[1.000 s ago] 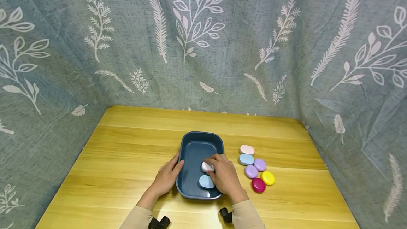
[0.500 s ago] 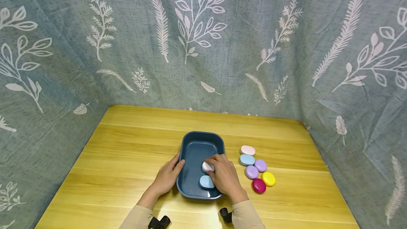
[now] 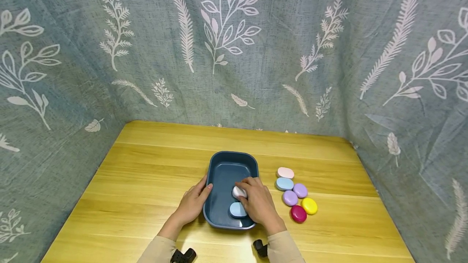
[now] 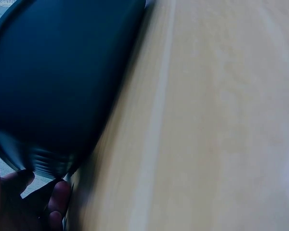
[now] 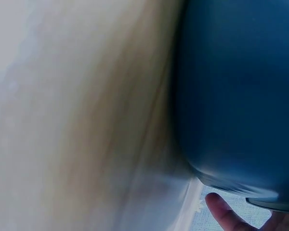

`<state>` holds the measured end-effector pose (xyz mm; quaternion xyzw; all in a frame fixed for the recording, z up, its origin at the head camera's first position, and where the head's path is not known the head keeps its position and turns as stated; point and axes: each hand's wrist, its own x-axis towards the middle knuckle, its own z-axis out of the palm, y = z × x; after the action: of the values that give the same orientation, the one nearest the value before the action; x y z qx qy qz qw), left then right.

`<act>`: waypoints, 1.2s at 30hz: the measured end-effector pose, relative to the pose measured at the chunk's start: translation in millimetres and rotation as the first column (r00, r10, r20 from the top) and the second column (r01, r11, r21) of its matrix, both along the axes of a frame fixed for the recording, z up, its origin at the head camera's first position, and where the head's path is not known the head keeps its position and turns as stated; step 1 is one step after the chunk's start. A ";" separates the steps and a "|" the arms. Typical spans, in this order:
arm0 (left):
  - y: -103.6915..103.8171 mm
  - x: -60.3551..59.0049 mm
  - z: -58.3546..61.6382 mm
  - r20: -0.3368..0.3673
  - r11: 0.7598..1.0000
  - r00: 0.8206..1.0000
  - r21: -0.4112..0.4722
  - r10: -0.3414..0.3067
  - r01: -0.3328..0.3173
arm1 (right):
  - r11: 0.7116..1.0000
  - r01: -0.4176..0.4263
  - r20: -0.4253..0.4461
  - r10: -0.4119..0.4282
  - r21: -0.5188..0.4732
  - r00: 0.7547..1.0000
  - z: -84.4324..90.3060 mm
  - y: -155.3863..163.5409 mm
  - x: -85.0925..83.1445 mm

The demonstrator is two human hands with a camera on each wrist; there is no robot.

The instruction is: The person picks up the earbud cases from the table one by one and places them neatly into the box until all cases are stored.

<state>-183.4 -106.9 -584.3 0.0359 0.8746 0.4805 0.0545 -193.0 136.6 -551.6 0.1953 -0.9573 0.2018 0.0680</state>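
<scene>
While your left hand (image 3: pixel 193 203) rests with straight fingers against the left wall of the dark blue tray (image 3: pixel 226 164) on the wooden bench (image 3: pixel 146 173), your right hand (image 3: pixel 257 203) reaches inside it, its grip pinching a white oval case (image 3: pixel 238 192). A light blue case (image 3: pixel 237 210) lies just nearer you in the tray. Six coloured cases (image 3: pixel 295 193) cluster on the bench to the right.

Under the right hand (image 3: pixel 258 205) a smooth, glossy plastic tray (image 3: pixel 224 162) sits on satin-grained wood table (image 3: pixel 153 173), beside shiny plastic pebbles (image 3: pixel 296 194), before coarse woven cloth (image 3: pixel 234 52).
</scene>
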 end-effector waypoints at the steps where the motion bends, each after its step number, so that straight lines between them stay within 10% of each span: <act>1: 0.1 -0.2 0.0 0.004 1.000 1.000 0.001 0.001 -0.001 | 1.000 0.000 0.000 0.000 -0.006 1.000 -0.2 0.2 0.0; 36: 0.6 -1.2 -2.2 0.004 1.000 1.000 0.000 0.006 -0.006 | 0.975 0.002 -0.090 -0.023 -0.222 0.996 7.8 7.8 4.9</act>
<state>-184.6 -106.3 -586.5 0.0321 0.8745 0.4808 0.0547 -188.0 144.4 -543.8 0.1895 -0.9259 0.2979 0.1345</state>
